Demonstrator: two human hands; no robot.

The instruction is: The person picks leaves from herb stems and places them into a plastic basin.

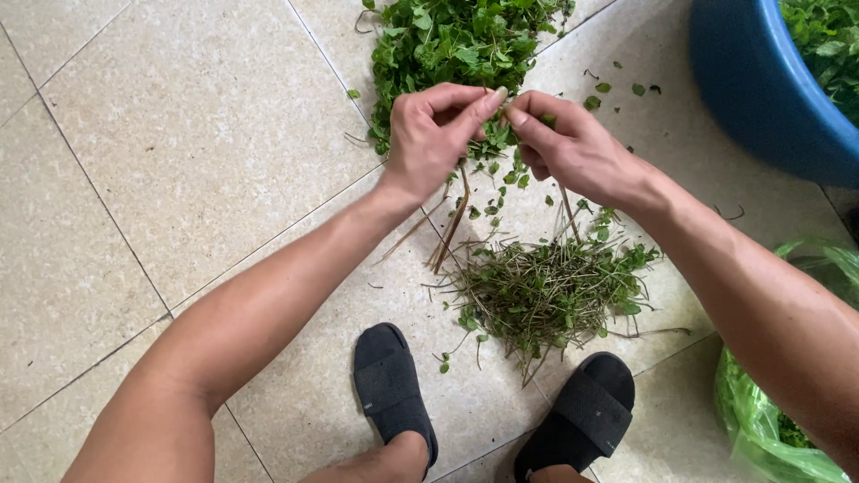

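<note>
Head view, looking straight down at a tiled floor.

My left hand sits just above frame centre, fingers curled in, thumb and forefinger pinched shut on a bundle of herb stems whose brown ends hang down toward 6 o'clock from the hand. My right hand is just beside it at 3 o'clock, fingertips meeting those of the left; it is also closed in a pinch, on a sprig at the top of the same bundle, and a thin stalk trails below its palm. Whether that stalk is gripped or merely passing behind the hand, I cannot tell.

At 12 o'clock from the hands: a heap of leafy green herbs on the floor, touching the fingertips' far side. At 6 o'clock: a pile of bare stems with a few leaves mixed in. Loose leaves scattered between the two.

At 2 o'clock, frame corner: blue basin holding more greens. At 4 o'clock, under my right forearm: green plastic bag. Bottom edge: two feet in black slippers, one either side of the stem pile's near end.
</note>
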